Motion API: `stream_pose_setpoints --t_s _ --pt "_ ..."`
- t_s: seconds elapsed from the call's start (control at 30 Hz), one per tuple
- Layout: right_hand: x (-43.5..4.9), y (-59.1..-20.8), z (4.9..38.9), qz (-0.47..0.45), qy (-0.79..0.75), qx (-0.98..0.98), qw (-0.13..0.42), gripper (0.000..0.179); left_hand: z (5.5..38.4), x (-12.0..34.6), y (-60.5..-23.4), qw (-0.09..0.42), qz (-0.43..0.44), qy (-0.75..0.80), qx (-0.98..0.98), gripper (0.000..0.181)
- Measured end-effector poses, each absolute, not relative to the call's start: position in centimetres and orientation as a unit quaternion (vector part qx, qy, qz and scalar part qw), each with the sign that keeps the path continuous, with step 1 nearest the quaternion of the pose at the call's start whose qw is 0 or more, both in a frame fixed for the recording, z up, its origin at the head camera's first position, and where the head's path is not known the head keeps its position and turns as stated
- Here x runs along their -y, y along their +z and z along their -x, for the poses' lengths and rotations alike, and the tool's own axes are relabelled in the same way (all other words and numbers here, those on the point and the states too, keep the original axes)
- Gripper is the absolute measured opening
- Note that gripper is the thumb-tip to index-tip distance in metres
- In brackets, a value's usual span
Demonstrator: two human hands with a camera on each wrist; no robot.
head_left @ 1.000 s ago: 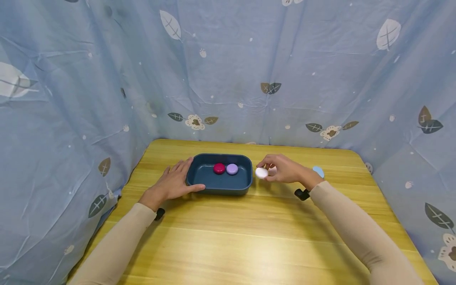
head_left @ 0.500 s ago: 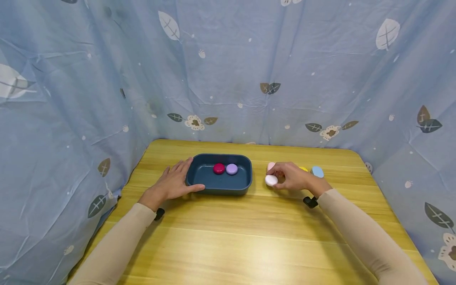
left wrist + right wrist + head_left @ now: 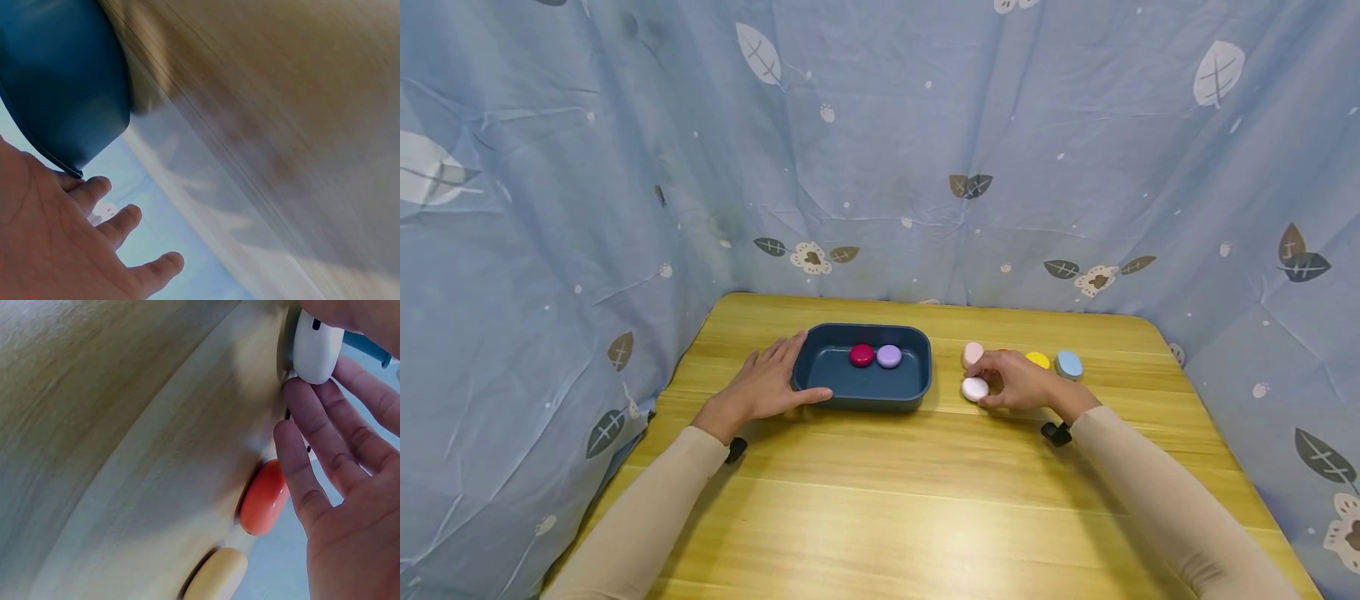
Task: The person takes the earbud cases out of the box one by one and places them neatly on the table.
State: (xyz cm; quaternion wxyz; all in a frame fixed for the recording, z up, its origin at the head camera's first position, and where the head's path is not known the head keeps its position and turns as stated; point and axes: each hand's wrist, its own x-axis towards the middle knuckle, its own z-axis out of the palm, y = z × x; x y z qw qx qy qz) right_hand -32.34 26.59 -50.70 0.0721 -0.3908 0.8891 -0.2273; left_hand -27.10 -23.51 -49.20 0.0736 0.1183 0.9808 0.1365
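With 12 o'clock pointing away from the person, the right hand (image 3: pixel 1021 380) pinches a glossy white disc with rounded edges (image 3: pixel 975 389) between thumb and fingertips, the gap no wider than the disc itself; the other fingers spread loosely. The white disc lies flat at the hand's 8 o'clock, right by the yellow wood-grain table (image 3: pixel 887 500); whether it touches the surface cannot be told. A small dark slot shows on its side in the right wrist view.

The left hand (image 3: pixel 762 392) rests at the 9 o'clock end of a dark blue rectangular tray with rounded corners (image 3: pixel 880 403), fingers straight and fanned, thumb along the near rim; it grips nothing else. The tray stands at the white disc's 9 o'clock. Inside it lie a glossy crimson disc (image 3: pixel 861 356) and, just beside it at 3 o'clock, a lilac disc (image 3: pixel 889 357).

From the white disc, a pale pink disc (image 3: pixel 972 355) sits at 12 o'clock, an orange-red disc (image 3: pixel 265 498) at 1, partly behind the right hand in the head view, a yellow disc (image 3: pixel 1038 359) at 2, and a light blue rounded piece (image 3: pixel 1069 365) between 2 and 3.
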Motion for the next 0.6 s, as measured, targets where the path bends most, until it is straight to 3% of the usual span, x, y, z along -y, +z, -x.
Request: stream_pose_setpoints --t_s 0.6 --pt "-26.62 -50.54 31.92 0.4 -0.228 -0.887 0.044 0.045 27.09 23.54 -49.01 0.08 -0.117 0.139 -0.98 0.141"
